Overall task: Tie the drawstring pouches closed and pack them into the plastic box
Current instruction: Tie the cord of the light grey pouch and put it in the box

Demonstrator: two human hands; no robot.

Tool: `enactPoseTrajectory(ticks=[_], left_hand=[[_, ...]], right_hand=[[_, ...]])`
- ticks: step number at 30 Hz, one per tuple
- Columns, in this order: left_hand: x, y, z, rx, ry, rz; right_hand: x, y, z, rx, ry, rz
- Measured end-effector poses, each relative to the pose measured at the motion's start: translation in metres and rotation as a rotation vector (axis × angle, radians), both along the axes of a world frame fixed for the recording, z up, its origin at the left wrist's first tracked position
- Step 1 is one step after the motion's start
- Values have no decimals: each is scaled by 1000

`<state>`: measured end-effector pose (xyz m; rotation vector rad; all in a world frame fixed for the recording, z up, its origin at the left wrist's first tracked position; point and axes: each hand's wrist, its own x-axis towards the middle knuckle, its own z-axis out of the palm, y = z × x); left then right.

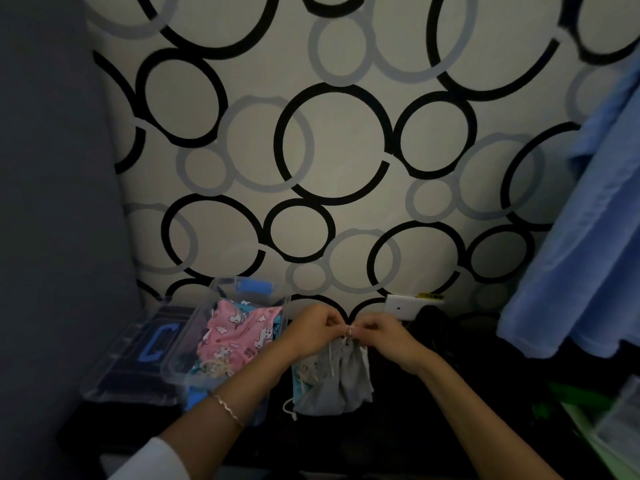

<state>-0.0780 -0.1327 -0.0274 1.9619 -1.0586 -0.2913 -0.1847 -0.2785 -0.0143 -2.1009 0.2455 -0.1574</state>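
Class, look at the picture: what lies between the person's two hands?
In the head view, the left hand and right hand pinch the white drawstring atop the grey pouch.

grey pouch (341,382), white drawstring (330,362) | pink pouch (239,332) with white unicorns and clouds, sitting in the clear plastic box (180,358) | box latch (254,285) blue | wall (329,150) beige, black and grey rings | cloth (571,254) blue | tabletop (381,438) black
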Motion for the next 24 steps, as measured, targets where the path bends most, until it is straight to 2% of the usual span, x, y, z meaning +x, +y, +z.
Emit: enactPoseTrajectory(ticks=[3, 6, 12, 17, 21, 24], left_hand=[[-3, 0, 1, -71, -25, 38], [-6, -1, 1, -119, -54, 43], [-7, -4, 3, -80, -36, 49], [-2, -7, 2, -67, 93, 51], [0, -3, 2, -63, 161, 44], [-2, 0, 3, -78, 260, 21]], right_hand=[[-2, -2, 2, 384, 58, 31], [-2, -3, 1, 449, 62, 17], [-1, -3, -1, 218, -8, -102], [4, 8, -8, 17, -138, -220], [6, 11, -18, 2, -214, -288], [7, 11, -24, -108, -281, -277]])
